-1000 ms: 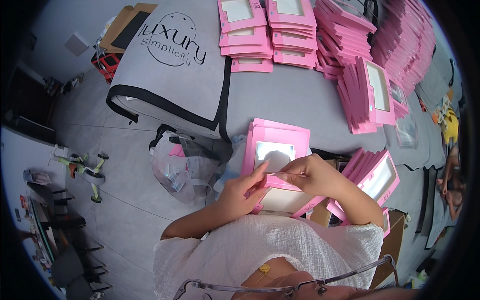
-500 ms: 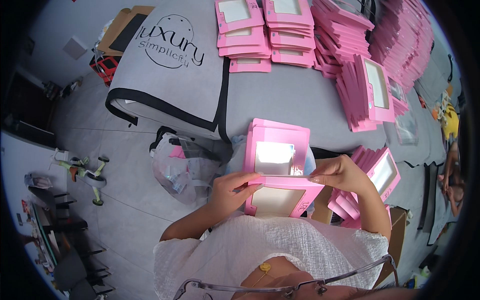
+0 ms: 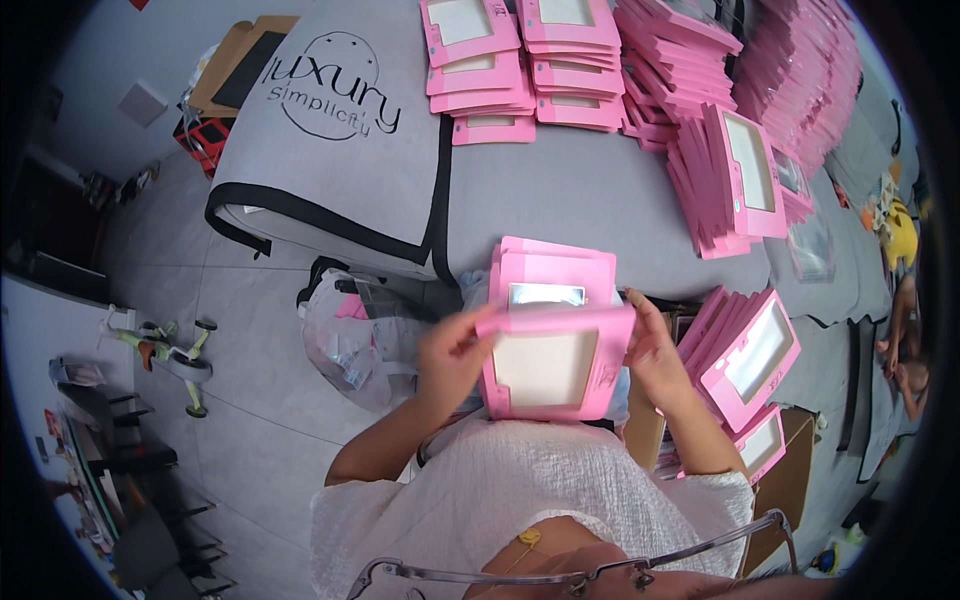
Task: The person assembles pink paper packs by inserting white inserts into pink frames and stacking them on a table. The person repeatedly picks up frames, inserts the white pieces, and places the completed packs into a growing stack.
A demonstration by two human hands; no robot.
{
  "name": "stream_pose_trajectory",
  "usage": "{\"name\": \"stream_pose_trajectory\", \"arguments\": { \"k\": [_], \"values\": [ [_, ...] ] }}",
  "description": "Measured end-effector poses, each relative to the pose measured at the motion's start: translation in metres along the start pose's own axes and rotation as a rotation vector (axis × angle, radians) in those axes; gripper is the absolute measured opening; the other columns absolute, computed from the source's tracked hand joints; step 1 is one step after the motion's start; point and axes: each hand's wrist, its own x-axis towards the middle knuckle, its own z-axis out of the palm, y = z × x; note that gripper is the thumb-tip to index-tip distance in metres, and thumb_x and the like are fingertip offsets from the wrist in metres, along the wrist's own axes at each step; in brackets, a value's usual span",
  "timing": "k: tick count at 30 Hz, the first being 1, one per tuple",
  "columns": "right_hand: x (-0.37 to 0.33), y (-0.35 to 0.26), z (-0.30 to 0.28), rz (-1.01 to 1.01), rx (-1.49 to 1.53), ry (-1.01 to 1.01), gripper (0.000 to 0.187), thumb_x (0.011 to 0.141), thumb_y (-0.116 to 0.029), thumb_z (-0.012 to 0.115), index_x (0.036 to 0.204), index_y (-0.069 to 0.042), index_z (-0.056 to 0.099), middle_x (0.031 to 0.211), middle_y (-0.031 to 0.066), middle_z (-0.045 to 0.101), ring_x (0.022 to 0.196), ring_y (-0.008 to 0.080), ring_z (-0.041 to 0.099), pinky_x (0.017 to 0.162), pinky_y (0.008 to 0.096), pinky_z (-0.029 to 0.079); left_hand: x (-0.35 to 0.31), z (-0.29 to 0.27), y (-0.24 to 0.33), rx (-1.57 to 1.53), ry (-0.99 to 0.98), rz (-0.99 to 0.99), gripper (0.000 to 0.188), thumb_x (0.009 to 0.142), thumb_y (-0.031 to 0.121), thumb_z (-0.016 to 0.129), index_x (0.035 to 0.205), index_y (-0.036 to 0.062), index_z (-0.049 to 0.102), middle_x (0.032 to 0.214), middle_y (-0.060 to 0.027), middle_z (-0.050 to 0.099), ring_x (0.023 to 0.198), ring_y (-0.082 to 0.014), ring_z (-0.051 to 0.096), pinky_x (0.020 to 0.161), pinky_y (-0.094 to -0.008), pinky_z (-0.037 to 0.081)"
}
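Observation:
A flat pink window box (image 3: 545,365) with a pale panel stands tilted up in front of my body. My left hand (image 3: 455,350) is closed on its upper left edge, slightly blurred. Along the right edge is my right hand (image 3: 655,350), its fingers loosely apart and pointing up by the top corner; whether it touches the box is hard to see. Just beyond lie more pink window boxes (image 3: 555,267), stacked, with a shiny window partly covered by the box in front.
A grey sofa (image 3: 570,190) carries several stacks of pink boxes (image 3: 575,75). More boxes (image 3: 750,355) lean at my right beside an open cardboard carton (image 3: 790,460). At left are a clear plastic bag (image 3: 355,345) and a child's tricycle (image 3: 180,360) on the floor.
The box in front has tipped up, its top edge rising and its panel facing me more. My right hand has loosened from the top edge and dropped beside the right edge.

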Motion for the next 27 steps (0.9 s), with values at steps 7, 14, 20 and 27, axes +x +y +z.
{"name": "stream_pose_trajectory", "arguments": {
  "k": [7, 14, 20, 27],
  "values": [
    [0.065, 0.003, -0.025, 0.05, -0.268, 0.325, 0.055, 0.083, -0.002, 0.063, 0.134, 0.0, 0.041, 0.117, 0.0095, 0.058, 0.104, 0.0155, 0.055, 0.091, 0.0291, 0.044, 0.054, 0.005, -0.033, -0.366, 0.221, -0.012, 0.039, 0.093, 0.009, 0.052, 0.13, -0.0028, 0.046, 0.138, -0.0133, 0.038, 0.122, -0.0208, 0.044, 0.095, -0.0314, 0.042],
    [0.124, 0.029, -0.125, -0.509, -1.341, 0.642, 0.057, 0.089, -0.02, 0.06, 0.134, 0.005, 0.035, 0.126, 0.0261, 0.04, 0.115, 0.0357, 0.043, 0.098, 0.0412, 0.034, 0.024, 0.012, -0.096, 0.592, 0.166, 0.104, 0.06, 0.076, 0.018, 0.073, 0.127, -0.0026, 0.048, 0.131, -0.0209, 0.038, 0.115, -0.0339, 0.042, 0.096, -0.0386, 0.038],
    [0.034, 0.095, -0.044, -0.347, -1.383, 0.425, 0.049, 0.087, -0.018, 0.057, 0.13, 0.002, 0.045, 0.123, 0.025, 0.044, 0.111, 0.037, 0.043, 0.095, 0.0442, 0.035, 0.004, 0.026, -0.097, 0.599, 0.122, 0.147, 0.059, 0.07, 0.017, 0.077, 0.121, -0.0015, 0.054, 0.108, -0.0162, 0.046, 0.099, -0.0305, 0.045, 0.085, -0.0367, 0.04],
    [0.019, 0.09, 0.001, -0.378, -0.644, 0.334, 0.049, 0.097, -0.02, 0.042, 0.139, 0.003, 0.031, 0.143, 0.0179, 0.031, 0.132, 0.0275, 0.03, 0.108, 0.0372, 0.023, 0.003, 0.023, -0.08, 0.33, 0.14, -0.007, 0.046, 0.074, 0.01, 0.074, 0.117, 0.0031, 0.058, 0.098, -0.0115, 0.049, 0.083, -0.0213, 0.052, 0.068, -0.0295, 0.045]
  ]
}}
